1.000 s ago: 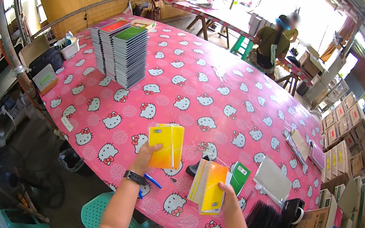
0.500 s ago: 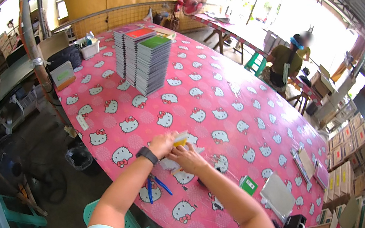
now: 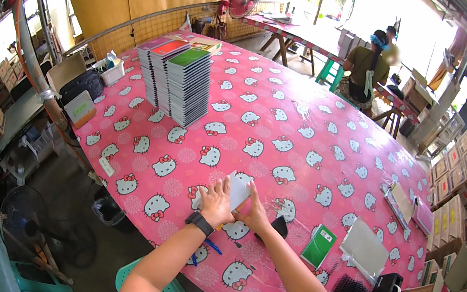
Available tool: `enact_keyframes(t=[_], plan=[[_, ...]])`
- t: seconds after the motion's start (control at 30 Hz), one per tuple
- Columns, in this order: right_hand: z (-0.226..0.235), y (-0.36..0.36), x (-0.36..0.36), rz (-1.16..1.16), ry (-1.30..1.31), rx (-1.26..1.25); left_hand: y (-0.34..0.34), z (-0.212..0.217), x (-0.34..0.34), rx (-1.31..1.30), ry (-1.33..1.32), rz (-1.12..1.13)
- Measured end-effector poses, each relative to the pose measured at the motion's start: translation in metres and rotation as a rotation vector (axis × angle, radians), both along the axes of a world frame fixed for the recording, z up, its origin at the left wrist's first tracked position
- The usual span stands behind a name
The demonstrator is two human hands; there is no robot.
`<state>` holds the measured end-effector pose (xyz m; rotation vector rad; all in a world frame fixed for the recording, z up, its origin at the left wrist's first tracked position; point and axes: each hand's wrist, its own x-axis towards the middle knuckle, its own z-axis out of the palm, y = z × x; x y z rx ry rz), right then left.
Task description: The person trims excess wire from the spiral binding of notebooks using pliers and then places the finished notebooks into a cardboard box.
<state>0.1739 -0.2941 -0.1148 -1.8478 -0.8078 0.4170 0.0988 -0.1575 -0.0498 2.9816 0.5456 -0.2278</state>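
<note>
Pink cartoon-cat cloth covers the tabletop [image 3: 321, 129]. Lower centre of frame: both hands press flat on a pale notebook [image 3: 237, 188]. Left hand [image 3: 216, 200], watch on wrist, fingers spread open on its cover, gripping nothing. Right hand [image 3: 253, 213] touches the notebook's near edge, fingers extended. Stacked notebooks [image 3: 178, 79] upper left. Green booklet [image 3: 318, 246] lower right.

Both hands press flat on a pale booklet [image 3: 237, 189] lying on the pink patterned worktop [image 3: 309, 133]: the left hand [image 3: 216, 200] on its near-left part, the right hand [image 3: 253, 212] at its near-right edge. Right of the booklet lie a green notebook [image 3: 319, 245] and a clear sleeve [image 3: 365, 250]; far left of it stand stacked notebooks [image 3: 177, 79].
</note>
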Motion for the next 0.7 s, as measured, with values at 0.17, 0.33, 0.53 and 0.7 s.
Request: enact_keyframes(t=[0.17, 0.33, 0.53, 0.7], plan=[[-0.006, -0.009, 0.011, -0.065, 0.465, 0.428, 0.014, -0.006, 0.016, -0.263, -0.170, 0.120], [0.030, 0.018, 0.007, 0.106, 0.835, 0.518, 0.031, -0.029, 0.012, -1.563, -0.744, 0.183], [0.079, 0.044, 0.073, 0.260, 0.521, -0.120, 0.028, -0.049, 0.010, -1.891, -0.840, 0.358], [0.064, 0.064, 0.102, 0.338, 0.119, -0.736, 0.039, -0.089, 0.011, -0.691, -0.645, 0.787]])
